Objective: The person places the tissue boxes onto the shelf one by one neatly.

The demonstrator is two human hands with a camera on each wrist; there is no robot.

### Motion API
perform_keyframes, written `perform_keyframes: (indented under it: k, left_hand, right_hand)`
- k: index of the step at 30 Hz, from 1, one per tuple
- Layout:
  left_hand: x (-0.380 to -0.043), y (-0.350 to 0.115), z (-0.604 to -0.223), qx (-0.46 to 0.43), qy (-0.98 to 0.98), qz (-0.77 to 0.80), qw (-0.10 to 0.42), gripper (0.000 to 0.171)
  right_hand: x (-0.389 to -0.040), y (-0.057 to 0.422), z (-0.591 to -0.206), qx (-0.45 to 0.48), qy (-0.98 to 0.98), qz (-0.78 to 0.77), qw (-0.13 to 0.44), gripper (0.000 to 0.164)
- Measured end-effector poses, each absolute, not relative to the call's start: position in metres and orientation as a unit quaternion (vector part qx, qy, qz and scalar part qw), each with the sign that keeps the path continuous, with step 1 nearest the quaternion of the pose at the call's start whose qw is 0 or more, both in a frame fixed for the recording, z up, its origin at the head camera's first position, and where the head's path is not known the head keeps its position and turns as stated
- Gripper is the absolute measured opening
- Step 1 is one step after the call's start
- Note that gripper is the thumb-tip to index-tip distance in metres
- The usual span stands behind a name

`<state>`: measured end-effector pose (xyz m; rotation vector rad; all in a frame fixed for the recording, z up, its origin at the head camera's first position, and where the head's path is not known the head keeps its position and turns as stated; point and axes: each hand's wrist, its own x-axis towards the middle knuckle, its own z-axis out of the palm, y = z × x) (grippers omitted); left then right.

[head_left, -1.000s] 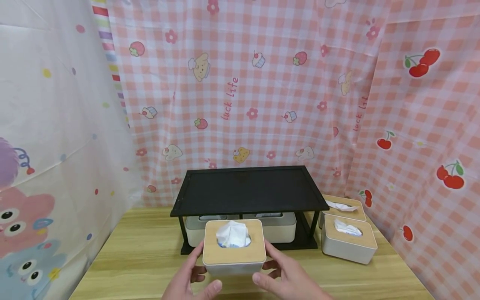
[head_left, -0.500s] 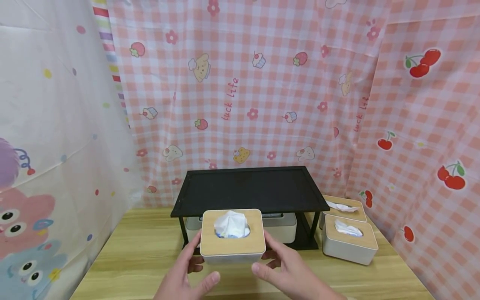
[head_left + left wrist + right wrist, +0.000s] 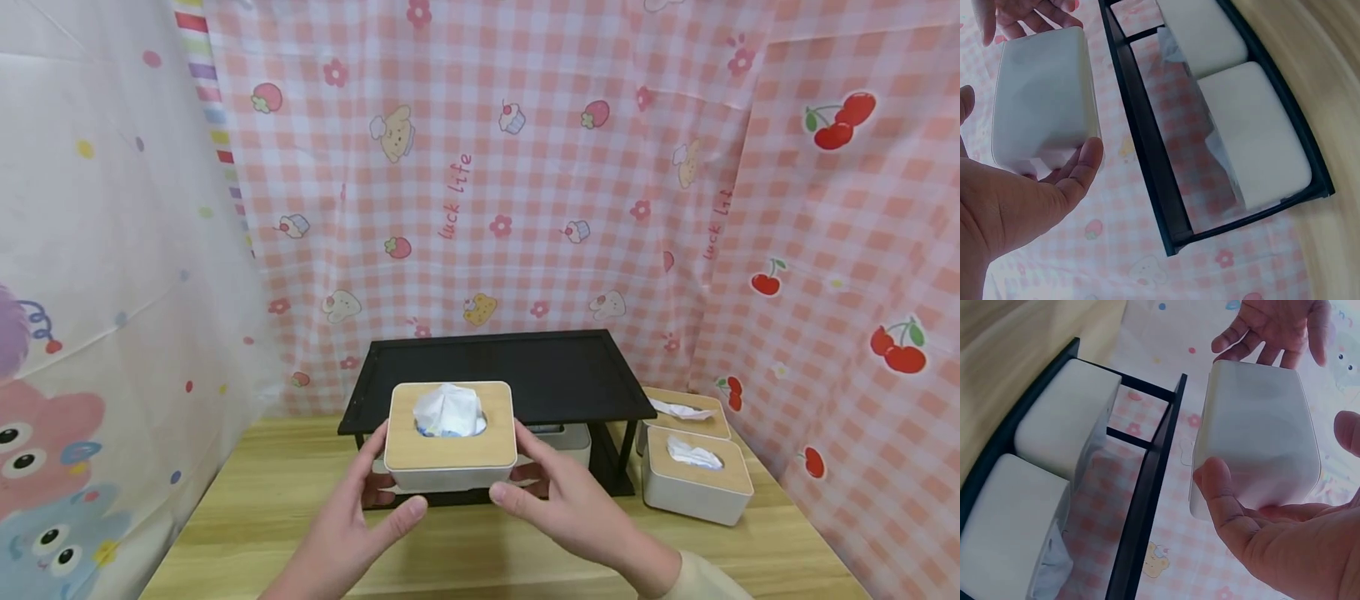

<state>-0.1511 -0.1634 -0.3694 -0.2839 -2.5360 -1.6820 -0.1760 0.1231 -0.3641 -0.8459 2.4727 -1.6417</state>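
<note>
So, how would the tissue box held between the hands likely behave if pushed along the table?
The tissue box is probably stiff, since its walls show no dents. Its broad, flat underside suggests sliding rather than rolling. The loose, crumpled tissue on top looks floppy and may flutter.

Makeshift tabletop booth with cloth walls, household look; can't tell if it's in a home or a studio. Clock is on head-view centre.

12: back cloth (image 3: 540,183), pink check, strawberries, cupcakes, "luck life" print. 9: left cloth (image 3: 142,258), white, dots, cartoon characters, so nursery-style decor. 3: right cloth (image 3: 840,225), pink check, big cherries. Creases and folds show it's hanging sheet, not solid wall.

6: table (image 3: 247,492), wood-grain top, running back to the cloths. Ordinary household stuff: low black rack (image 3: 562,383) at 6, white boxes (image 3: 1257,137) inside; tissue boxes (image 3: 697,479) at 4; held box (image 3: 450,454) matches those.
</note>
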Motion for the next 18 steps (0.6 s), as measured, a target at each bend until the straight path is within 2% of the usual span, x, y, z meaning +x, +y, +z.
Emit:
perform_keyframes:
  k: [18]
  left_hand:
    - [-0.189, -0.182, -0.353, -0.119, -0.823, -0.555, 0.029, 0.088]
  right_hand:
    - [-0.220, 0.103, -0.345, -0.283, 0.803, -0.520, 0.068, 0.076]
